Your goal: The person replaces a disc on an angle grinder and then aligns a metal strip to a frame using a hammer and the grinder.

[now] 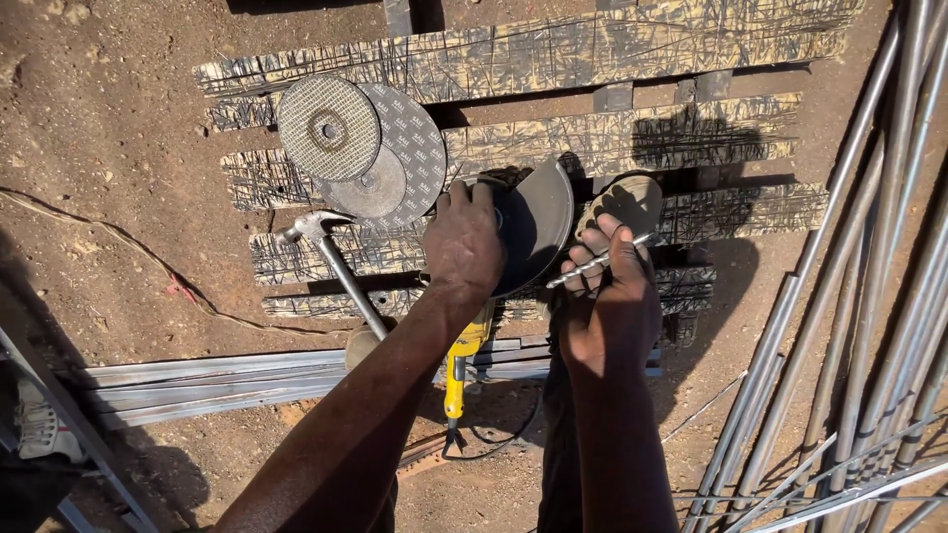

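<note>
Hands meet over the yellow angle grinder at the pallet's near edge, the left hand clamped on its guard, the right hand pinching a thin metal rod, seemingly mid disc-change beside spare discs and a hammer.

Grinder head hidden under left hand.

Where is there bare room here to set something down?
Bare dirt left of the slats, beyond the discs and hammer. More dirt between the right hand and the rods. Crowded at centre: left hand on the grinder.
</note>
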